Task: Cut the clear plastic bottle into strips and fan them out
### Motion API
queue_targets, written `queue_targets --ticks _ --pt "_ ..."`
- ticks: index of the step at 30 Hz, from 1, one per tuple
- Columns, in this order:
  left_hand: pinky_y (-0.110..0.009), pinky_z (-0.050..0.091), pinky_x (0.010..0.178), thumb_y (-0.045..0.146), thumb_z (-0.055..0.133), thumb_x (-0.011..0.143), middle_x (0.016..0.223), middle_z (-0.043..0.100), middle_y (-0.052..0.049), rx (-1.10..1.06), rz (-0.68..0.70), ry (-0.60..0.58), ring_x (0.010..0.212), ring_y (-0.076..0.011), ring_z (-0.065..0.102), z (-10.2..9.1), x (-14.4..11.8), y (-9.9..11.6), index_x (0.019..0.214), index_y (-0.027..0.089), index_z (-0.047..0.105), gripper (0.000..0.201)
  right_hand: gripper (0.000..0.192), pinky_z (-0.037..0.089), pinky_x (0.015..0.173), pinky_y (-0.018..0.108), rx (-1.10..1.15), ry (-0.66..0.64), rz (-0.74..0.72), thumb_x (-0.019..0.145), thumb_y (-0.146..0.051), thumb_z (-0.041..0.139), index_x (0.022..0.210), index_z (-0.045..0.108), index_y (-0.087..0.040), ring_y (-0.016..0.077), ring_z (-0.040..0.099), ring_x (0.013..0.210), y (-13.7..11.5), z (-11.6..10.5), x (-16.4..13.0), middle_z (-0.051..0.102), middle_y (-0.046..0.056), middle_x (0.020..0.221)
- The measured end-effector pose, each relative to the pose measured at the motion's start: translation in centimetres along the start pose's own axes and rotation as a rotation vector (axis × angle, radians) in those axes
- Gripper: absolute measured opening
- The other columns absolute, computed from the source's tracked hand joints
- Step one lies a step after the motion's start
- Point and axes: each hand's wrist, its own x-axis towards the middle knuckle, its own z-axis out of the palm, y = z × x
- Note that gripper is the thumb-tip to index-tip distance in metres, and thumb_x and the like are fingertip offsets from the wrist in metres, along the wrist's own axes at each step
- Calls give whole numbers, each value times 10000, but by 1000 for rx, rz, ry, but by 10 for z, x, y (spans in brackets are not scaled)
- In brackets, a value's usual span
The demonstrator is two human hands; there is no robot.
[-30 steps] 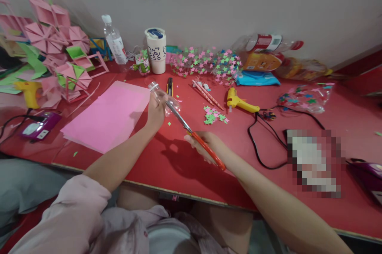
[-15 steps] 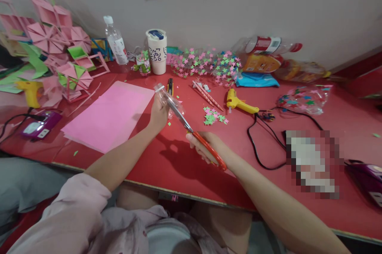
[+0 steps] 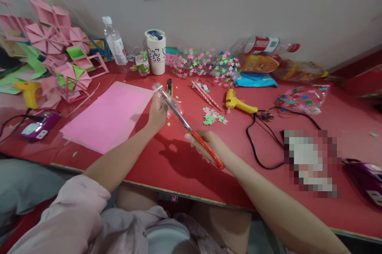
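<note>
My right hand (image 3: 209,145) is closed around the red handles of a pair of scissors (image 3: 205,148). Their metal blades point up and left, reaching the clear plastic piece (image 3: 176,107) in my left hand (image 3: 158,110). That plastic looks thin and see-through, with a whitish edge at its top; its exact kind cannot be made out. My left fingers are closed on it, partly hidden behind the blades. Just behind it lies a yellow and black box cutter (image 3: 169,86). Small green and pink paper stars (image 3: 212,116) lie right of the blades.
Pink paper sheets (image 3: 104,115) lie at left, near pink paper models (image 3: 49,39). A water bottle (image 3: 115,43) and white tumbler (image 3: 156,53) stand by the wall. Rightward are a yellow glue gun (image 3: 240,102) with its black cable (image 3: 250,148) and a star-filled bag (image 3: 304,99).
The whole view shifts very slightly. Both hands, the scissors and the clear plastic piece stay in nearly the same place, with the same grips.
</note>
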Motion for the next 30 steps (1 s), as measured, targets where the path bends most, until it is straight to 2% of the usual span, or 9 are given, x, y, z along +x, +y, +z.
queue_targets --ticks 3,11,15,21,27,30 --pt "-313 543 748 487 633 808 758 669 -23 63 101 -98 743 -166 673 0 -2 -5 826 226 528 283 518 319 417 231 -12 12 -8 776 -706 519 669 463 -202 85 404 363 -2 0 -2 384 -77 458" --pt "-312 546 702 484 584 842 742 658 -8 127 195 -110 699 -153 664 -3 0 -13 838 227 518 266 509 281 422 227 -22 43 -25 784 -684 534 643 428 -207 69 357 379 1 2 -1 385 -76 468" --pt "-295 527 664 457 570 851 755 659 -18 179 185 -96 739 -158 669 -2 -1 -10 822 224 524 239 498 249 429 229 -45 55 -40 792 -660 539 621 408 -211 70 337 399 0 1 -2 372 -73 470" --pt "-307 525 668 397 577 842 719 657 5 134 155 -66 672 -149 658 1 -3 -7 869 238 465 197 505 234 432 234 -58 59 -50 777 -657 541 588 380 -218 70 317 403 -8 0 -2 345 -73 460" --pt "-328 527 731 349 559 855 727 673 -11 142 129 -133 716 -166 674 2 -5 -3 836 230 485 142 500 247 416 236 -26 59 -68 783 -674 511 610 418 -215 76 326 388 -9 0 -3 356 -70 458" --pt "-329 519 739 352 560 857 743 675 -11 156 107 -120 738 -170 676 2 -6 -3 854 231 492 139 493 238 410 234 -28 66 -63 783 -653 534 593 404 -217 71 315 380 -8 1 -3 347 -73 447"
